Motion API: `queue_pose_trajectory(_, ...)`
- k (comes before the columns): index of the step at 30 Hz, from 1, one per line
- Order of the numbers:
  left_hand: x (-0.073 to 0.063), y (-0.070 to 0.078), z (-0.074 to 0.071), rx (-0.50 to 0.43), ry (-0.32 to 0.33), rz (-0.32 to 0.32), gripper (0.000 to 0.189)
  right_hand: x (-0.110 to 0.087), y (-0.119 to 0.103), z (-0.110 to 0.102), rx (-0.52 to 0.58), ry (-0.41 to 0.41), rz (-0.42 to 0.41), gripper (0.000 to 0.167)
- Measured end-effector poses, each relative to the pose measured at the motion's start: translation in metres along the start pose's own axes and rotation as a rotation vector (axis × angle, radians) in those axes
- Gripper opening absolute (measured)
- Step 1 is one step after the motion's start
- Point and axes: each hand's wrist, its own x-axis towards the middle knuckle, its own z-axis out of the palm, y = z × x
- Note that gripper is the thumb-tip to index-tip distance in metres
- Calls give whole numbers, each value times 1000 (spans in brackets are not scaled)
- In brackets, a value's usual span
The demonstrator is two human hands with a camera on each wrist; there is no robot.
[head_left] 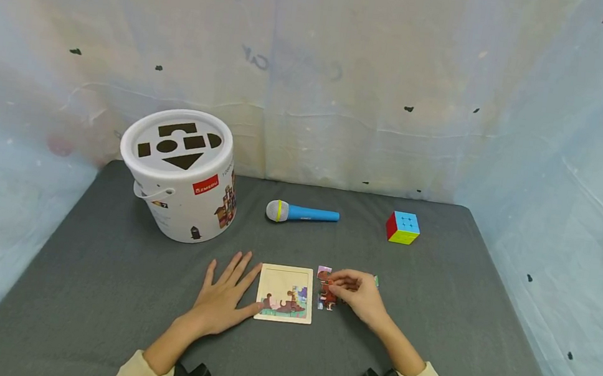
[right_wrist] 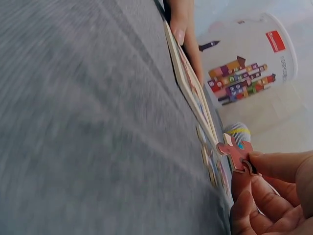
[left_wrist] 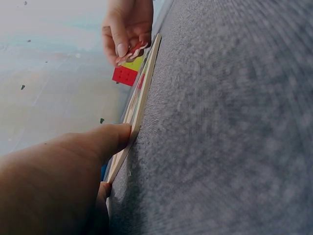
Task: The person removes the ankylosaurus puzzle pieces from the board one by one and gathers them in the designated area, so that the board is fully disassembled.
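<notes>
A square wooden jigsaw tray (head_left: 276,277) lies flat in front of me, its lower part covered by joined pieces with a brown animal picture. My left hand (head_left: 222,304) is spread on the table at the tray's left side, its thumb (left_wrist: 116,137) resting on the frame and a fingertip at the upper left corner. To the right of the tray, my right hand (head_left: 359,294) pinches a reddish puzzle piece (right_wrist: 237,155) between thumb and fingers, raised over the table. Below that hand, several loose puzzle pieces (head_left: 320,303) lie beside the tray, partly hidden by the fingers.
A white bucket (head_left: 180,211) with shaped holes in its lid stands at the back left. Behind the tray lies a blue toy microphone (head_left: 312,214). A puzzle cube (head_left: 403,228) sits at the back right. The grey table (head_left: 154,283) meets a pale curtain behind.
</notes>
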Motion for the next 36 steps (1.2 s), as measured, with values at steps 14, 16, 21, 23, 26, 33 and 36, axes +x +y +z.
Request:
queue_pose_trajectory(14,-1,-1,-1,4,-8,-8,86,-12,36,-22,-66,78,31,13)
queue_pose_trajectory(16,-1,-1,-1,5,-1,-3,86,-13,43,-24,-76,88,52,14)
queue_pose_trajectory(21,-1,-2,0,5,24,15,85,-16,49,-27,-102,98,57,13)
queue_pose_trajectory(23,-1,-2,-1,-1,34,22,85,-16,50,-27,-147,101,36,11)
queue_pose_trajectory(26,-1,-1,-1,-6,39,27,85,-16,51,-26,-243,111,-12,10)
queue_pose_trajectory(33,-1,2,-2,1,1,6,84,-19,52,-24,-345,130,-68,13)
queue_pose_trajectory(36,-1,3,-5,5,-18,2,85,-19,50,-24,-379,133,-102,16)
